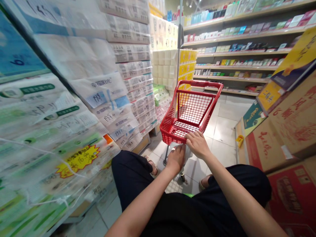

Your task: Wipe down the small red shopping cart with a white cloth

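A red plastic shopping cart (196,107) stands on the tiled floor in front of me, its mesh basket holding nothing that I can see. My right hand (196,144) grips the near rim of the basket with the fingers curled over it. Just below that rim, my left hand (176,158) is closed on a white cloth (188,153), pressed near the front of the cart. Part of the cloth is hidden behind both hands. Under the hands, the cart's legs and a front wheel (182,177) show.
Stacked packs of tissue paper (98,89) with handwritten prices wall the left side. Cardboard cartons (276,141) are piled on the right. Behind the cart, shelves (234,49) hold many small boxes and bottles. My bent knees flank the cart's near end.
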{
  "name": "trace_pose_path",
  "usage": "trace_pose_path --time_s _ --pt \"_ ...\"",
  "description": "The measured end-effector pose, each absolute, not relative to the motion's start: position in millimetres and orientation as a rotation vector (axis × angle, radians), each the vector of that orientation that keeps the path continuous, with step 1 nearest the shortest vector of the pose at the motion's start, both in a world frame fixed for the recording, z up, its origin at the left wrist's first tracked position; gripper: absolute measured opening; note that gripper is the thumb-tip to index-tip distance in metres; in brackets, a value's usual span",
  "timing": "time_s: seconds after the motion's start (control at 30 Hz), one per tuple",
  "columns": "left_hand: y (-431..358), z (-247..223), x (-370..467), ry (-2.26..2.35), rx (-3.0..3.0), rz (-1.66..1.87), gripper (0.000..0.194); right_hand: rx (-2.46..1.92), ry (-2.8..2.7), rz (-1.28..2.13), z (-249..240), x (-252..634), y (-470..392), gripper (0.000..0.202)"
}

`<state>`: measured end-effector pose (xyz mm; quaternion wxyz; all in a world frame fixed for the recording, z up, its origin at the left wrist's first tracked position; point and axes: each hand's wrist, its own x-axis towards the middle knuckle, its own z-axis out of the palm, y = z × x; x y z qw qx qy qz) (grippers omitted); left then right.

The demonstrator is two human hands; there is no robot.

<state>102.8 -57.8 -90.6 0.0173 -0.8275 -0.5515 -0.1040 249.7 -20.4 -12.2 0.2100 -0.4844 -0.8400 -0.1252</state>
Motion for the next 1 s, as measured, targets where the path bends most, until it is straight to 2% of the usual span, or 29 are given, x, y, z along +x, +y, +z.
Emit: trace_pose_path --time_s 0.2,0.33,0.43,0.83,1.0 --pt "-78 -113 94 -1.666 -2.555 -0.335 0.074 -1.351 -2.337 -0.304 -12 251 -21 0.026" --pt "-85 -117 91 -1.511 -2.623 -0.340 0.073 -1.313 -2.328 -0.169 -11 252 -20 0.034" --pt "-82 -112 95 -1.478 -2.615 -0.357 0.070 -1.291 -2.332 -0.094 -10 254 -19 0.039" --pt "-68 -92 109 -1.555 -2.616 -0.394 0.063 -1.301 -2.315 0.015 -11 256 -19 0.038" --pt "-64 -81 120 -1.751 -2.630 -0.288 0.070 -1.296 -2.308 -0.004 -11 253 -18 0.038"
